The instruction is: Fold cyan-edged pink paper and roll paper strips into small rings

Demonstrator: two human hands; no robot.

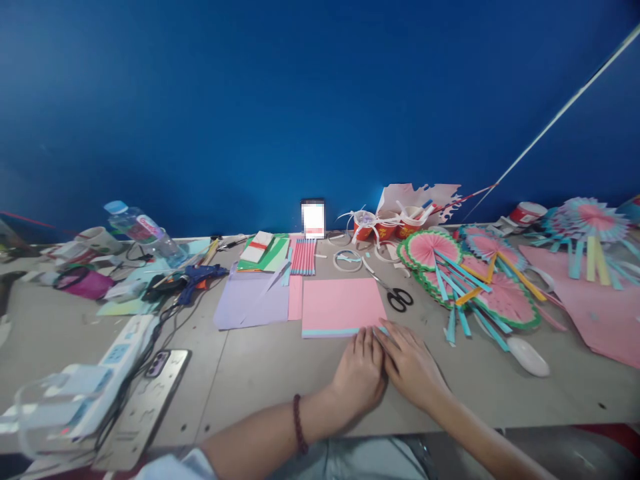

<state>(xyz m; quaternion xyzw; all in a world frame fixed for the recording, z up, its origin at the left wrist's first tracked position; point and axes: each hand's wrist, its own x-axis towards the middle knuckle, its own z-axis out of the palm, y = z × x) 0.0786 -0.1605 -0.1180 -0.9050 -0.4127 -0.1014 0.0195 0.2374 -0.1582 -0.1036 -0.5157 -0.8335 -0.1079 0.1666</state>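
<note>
A pink sheet of paper point(344, 303) lies flat in front of me, with a light blue strip point(325, 332) along its near edge. At the sheet's near right corner, my left hand point(361, 370) has its fingers bent and pressed together on that edge; its thumb is hidden. Right beside it, touching, my right hand point(413, 367) lies with fingers stretched over the corner of the paper. Black-handled scissors point(399, 299) rest just beyond my right hand. Left of the sheet is purple paper point(253, 297), with rolled pink paper sticks point(303, 257) behind.
Pink and green paper fans point(433, 252) lie at right, near a white computer mouse point(528, 356). Red cups point(386, 227) stand along the blue wall. At left are a blue glue gun point(197, 281), a water bottle point(150, 232), a power strip point(117, 360) and a phone point(145, 407).
</note>
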